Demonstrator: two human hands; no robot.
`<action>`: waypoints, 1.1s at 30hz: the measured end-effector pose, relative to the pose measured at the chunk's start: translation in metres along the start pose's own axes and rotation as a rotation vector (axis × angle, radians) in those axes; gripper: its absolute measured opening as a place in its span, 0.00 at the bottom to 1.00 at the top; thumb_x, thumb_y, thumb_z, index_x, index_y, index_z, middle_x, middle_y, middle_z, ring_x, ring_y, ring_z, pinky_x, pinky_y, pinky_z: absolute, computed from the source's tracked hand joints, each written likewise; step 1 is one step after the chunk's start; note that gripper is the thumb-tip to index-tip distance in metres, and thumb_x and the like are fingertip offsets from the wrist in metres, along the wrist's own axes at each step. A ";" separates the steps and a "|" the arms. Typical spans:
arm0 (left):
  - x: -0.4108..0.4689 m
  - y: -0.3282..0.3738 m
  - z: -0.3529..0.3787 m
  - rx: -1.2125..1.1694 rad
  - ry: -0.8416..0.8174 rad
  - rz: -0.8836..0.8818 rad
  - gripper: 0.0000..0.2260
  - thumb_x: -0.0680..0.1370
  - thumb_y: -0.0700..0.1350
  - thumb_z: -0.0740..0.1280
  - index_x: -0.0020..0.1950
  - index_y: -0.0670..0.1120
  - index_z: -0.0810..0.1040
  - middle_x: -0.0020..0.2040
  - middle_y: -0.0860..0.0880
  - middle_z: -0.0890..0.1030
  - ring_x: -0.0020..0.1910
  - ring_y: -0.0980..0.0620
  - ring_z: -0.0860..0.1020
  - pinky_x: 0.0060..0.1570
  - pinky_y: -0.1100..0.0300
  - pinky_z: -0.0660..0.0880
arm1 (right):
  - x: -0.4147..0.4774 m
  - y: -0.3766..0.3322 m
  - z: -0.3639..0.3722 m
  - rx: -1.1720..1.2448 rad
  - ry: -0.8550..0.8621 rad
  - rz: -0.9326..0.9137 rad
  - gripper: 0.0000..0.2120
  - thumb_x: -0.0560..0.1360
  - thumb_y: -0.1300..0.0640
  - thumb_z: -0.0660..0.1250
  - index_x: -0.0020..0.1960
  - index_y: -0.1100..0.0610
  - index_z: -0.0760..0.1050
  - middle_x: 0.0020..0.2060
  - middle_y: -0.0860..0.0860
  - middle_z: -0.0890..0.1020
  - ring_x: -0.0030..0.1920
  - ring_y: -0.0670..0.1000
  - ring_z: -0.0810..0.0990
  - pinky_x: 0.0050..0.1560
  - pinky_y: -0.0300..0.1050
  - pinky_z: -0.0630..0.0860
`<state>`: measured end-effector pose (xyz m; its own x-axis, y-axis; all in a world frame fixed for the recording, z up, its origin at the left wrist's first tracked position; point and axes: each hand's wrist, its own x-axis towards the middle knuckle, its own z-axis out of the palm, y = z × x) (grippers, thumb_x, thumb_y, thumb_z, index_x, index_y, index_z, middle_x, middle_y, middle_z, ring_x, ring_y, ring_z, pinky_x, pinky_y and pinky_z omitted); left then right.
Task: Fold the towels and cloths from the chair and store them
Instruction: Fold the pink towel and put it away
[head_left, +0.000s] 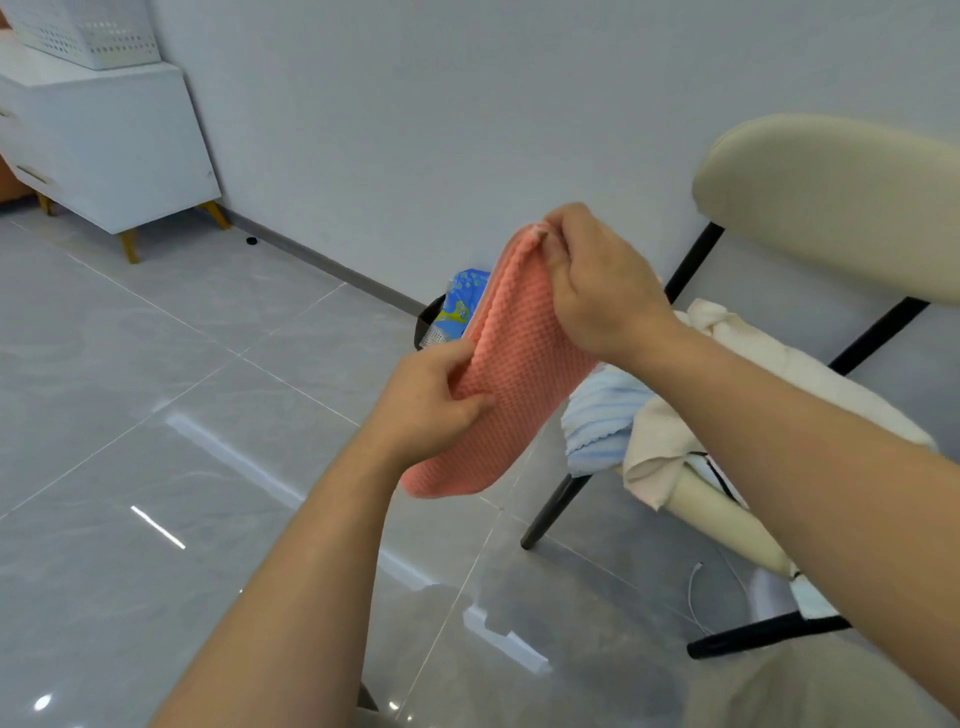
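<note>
A salmon-pink waffle-weave cloth (511, 364) hangs folded in the air between my hands. My right hand (597, 286) pinches its upper corner. Lower down, my left hand (431, 400) grips its left edge, thumb on the front. Behind the cloth stands a cream chair (831, 202) with black legs. A light blue towel (602, 415) and a cream cloth (670, 441) lie in a heap on its seat, partly hidden by my right forearm.
A white cabinet (104, 145) on wooden legs stands at the back left with a white perforated basket (88, 31) on top. A dark bin holding a blue printed bag (457, 306) sits by the wall behind the cloth. Glossy grey floor tiles stretch to the left.
</note>
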<state>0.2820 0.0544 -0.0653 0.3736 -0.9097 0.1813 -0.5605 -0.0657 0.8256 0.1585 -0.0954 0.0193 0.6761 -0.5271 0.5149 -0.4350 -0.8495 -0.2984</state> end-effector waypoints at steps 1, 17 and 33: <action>0.000 0.000 0.001 0.016 -0.027 -0.019 0.12 0.74 0.43 0.74 0.57 0.51 0.82 0.49 0.56 0.83 0.48 0.59 0.79 0.49 0.68 0.75 | 0.003 0.002 -0.006 -0.023 0.038 0.000 0.12 0.85 0.51 0.53 0.58 0.56 0.71 0.47 0.49 0.75 0.47 0.57 0.76 0.45 0.50 0.68; -0.005 -0.002 -0.026 -0.415 0.051 -0.247 0.14 0.76 0.59 0.68 0.45 0.49 0.86 0.39 0.48 0.83 0.35 0.49 0.77 0.24 0.57 0.67 | -0.005 0.092 -0.051 -0.043 0.247 0.530 0.16 0.85 0.51 0.50 0.60 0.60 0.71 0.57 0.63 0.79 0.57 0.65 0.76 0.52 0.55 0.69; -0.002 -0.012 -0.016 -0.011 0.088 -0.104 0.12 0.74 0.36 0.70 0.45 0.54 0.82 0.39 0.55 0.84 0.38 0.53 0.83 0.41 0.53 0.80 | -0.006 0.097 -0.049 0.076 0.252 0.426 0.13 0.86 0.54 0.52 0.61 0.60 0.71 0.50 0.52 0.76 0.55 0.58 0.76 0.47 0.44 0.63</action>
<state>0.3001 0.0641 -0.0671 0.4927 -0.8588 0.1402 -0.5071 -0.1525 0.8483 0.0829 -0.1731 0.0265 0.2786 -0.8139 0.5098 -0.5901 -0.5639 -0.5777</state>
